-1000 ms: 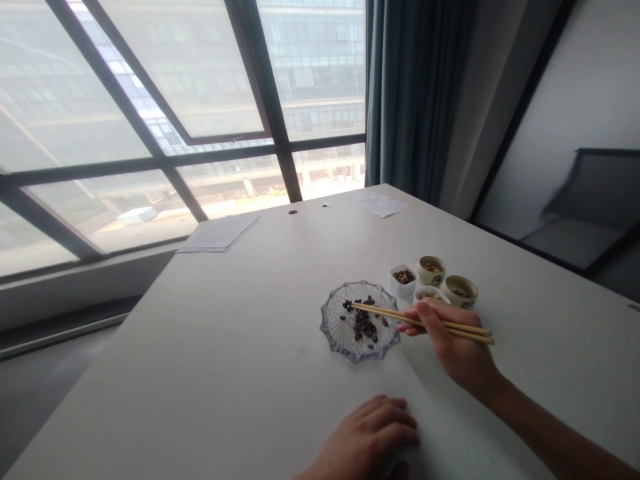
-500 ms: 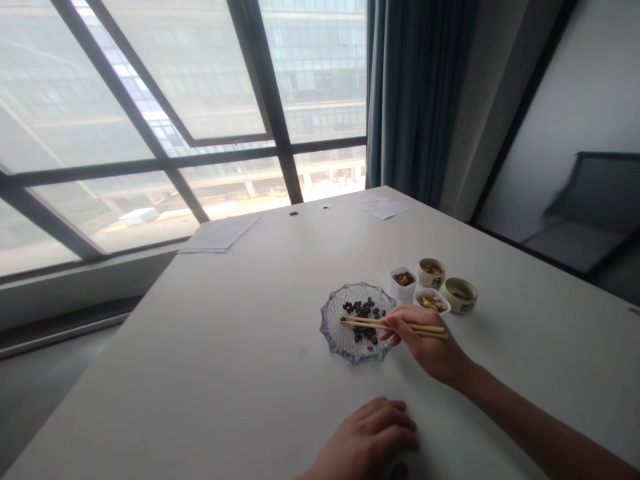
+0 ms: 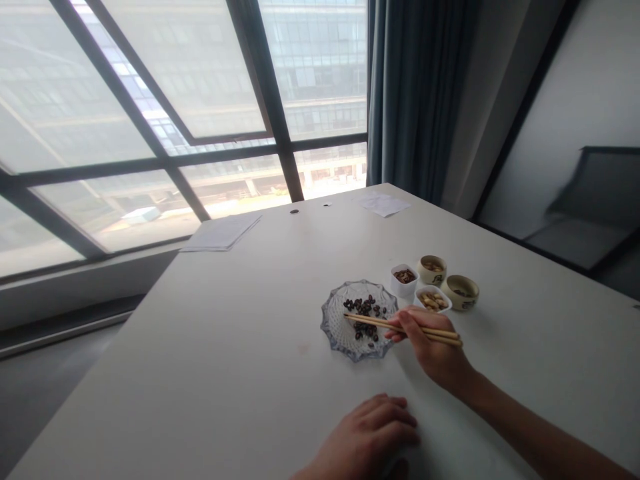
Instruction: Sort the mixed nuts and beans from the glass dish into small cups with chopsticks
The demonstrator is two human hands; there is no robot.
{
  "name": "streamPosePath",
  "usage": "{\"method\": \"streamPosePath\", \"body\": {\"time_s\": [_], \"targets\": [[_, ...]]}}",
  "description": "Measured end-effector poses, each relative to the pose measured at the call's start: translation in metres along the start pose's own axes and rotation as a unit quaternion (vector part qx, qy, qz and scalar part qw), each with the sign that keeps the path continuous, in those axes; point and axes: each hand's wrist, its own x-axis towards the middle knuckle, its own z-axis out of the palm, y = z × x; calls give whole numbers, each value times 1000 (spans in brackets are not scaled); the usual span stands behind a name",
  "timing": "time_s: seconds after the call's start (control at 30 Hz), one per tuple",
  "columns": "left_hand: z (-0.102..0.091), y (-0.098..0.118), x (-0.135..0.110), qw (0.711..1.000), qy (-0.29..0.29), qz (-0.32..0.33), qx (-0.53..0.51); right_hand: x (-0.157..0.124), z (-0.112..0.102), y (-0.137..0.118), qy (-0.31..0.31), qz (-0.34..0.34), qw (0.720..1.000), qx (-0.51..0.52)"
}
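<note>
My right hand (image 3: pixel 434 352) grips a pair of wooden chopsticks (image 3: pixel 395 325). Their tips reach left over a clear glass dish (image 3: pixel 334 332) that holds several dark beans (image 3: pixel 367 309). Just right of the dish stand small cups: a square white one (image 3: pixel 403 281) with dark bits, a white one (image 3: pixel 432 301) with pale nuts, and two round beige ones (image 3: pixel 431 268) (image 3: pixel 460 291). My left hand (image 3: pixel 369 437) lies palm down on the white table (image 3: pixel 240 347) near its front edge, fingers loosely together, holding nothing.
A stack of papers (image 3: pixel 221 233) lies at the table's far left edge, and a loose sheet (image 3: pixel 383 203) at the far right. Large windows stand beyond the table, with a dark curtain (image 3: pixel 415 93) at the right. A dark chair (image 3: pixel 585 207) stands to the right.
My right hand has drawn the chopsticks toward me across the dish, from its far part to the near part. My left hand has stayed where it was.
</note>
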Motion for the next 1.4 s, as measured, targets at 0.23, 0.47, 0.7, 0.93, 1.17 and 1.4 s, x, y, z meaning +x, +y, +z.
{"method": "streamPosePath", "body": {"time_s": [0.23,0.47,0.7,0.93,1.17,1.4], "targets": [[-4,4,1,1000,1,1,-6,-14,-71,-43,221,-46,968,-107],[-6,4,0,1000,-10,-10,-4,-35,-133,-31,329,9,931,-154],[-8,6,1,1000,-3,-11,-4,-34,-133,-46,376,-20,912,-161],[-6,5,2,1000,-1,-4,-2,-19,-65,-46,78,-70,990,-98],[-3,4,1,1000,3,2,5,19,-3,-14,-83,-90,986,-113],[3,-3,-2,1000,-10,6,9,22,4,-3,-73,-66,991,-89]]}}
